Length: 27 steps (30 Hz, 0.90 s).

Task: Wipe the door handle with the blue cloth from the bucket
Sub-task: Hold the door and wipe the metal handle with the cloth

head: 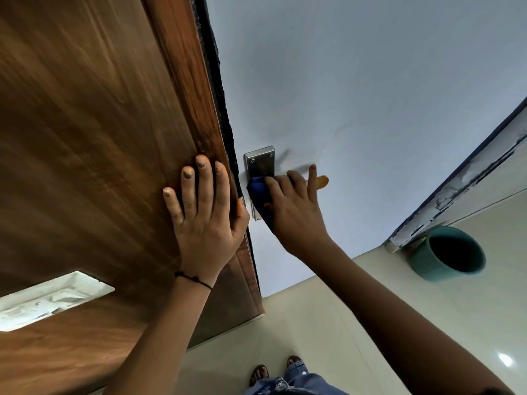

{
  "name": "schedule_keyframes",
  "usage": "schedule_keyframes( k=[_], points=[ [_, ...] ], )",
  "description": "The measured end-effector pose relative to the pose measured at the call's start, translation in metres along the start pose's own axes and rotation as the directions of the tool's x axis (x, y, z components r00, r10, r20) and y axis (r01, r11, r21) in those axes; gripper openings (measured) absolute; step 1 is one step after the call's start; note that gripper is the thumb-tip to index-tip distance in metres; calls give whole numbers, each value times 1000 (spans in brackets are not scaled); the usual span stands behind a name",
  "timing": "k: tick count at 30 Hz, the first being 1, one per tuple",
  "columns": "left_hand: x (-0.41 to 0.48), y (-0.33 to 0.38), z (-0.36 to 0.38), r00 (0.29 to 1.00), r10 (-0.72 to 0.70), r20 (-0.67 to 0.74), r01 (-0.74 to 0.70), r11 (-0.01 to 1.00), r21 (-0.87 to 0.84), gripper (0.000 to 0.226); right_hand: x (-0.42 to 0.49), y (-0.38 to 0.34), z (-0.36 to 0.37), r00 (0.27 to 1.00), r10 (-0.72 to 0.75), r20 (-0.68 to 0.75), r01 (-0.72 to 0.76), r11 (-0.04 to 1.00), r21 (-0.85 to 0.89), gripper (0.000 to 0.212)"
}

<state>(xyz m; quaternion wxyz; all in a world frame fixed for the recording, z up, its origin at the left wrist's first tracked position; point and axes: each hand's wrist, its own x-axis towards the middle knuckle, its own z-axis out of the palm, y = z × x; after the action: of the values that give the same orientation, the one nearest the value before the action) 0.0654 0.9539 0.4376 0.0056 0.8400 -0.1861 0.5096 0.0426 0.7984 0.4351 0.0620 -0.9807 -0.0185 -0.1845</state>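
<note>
left hand (205,212): centre frame, flat on wooden door (85,138), fingers spread, grasping nothing.
right hand (293,206): clenched around blue cloth (258,192), index finger extended.
blue cloth: pressed onto door handle (320,182); handle mostly hidden.
handle plate (260,162): long axis near vertical.
bucket (447,253): right, on floor (328,323).

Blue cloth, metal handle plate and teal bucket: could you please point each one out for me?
blue cloth (258,192), head view, on the bunched fold left of the right hand's fingers.
metal handle plate (261,162), head view, on its upper part between the screws.
teal bucket (425,259), head view, on its outer wall.
</note>
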Motion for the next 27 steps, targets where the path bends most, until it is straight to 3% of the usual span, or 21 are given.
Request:
schedule_keyframes(
  k=[2,6,12,16,22,27],
  points=[
    [-1,2,1,1000,-28,-11,28,999,15,82,2,21,-5,999,-43,16,44,999,-31,53],
    [-1,6,1,1000,-16,-1,16,1000,21,82,-1,64,1,998,64,-6,-64,994,-84,45],
    [-1,8,5,999,-25,-21,26,999,29,84,-5,8,7,1000,12,-23,-11,998,59,49],
    [-1,7,5,1000,-19,-20,20,999,28,85,-8,7,1,999,-34,40,33,999,25,55],
    [-1,7,3,1000,-15,-17,15,1000,20,84,3,69,13,999,-38,-4,38,999,-37,31],
    [-1,8,4,1000,-16,-20,16,999,33,86,7,108,14,973,93,209,-143,961,237,46]
  ],
)
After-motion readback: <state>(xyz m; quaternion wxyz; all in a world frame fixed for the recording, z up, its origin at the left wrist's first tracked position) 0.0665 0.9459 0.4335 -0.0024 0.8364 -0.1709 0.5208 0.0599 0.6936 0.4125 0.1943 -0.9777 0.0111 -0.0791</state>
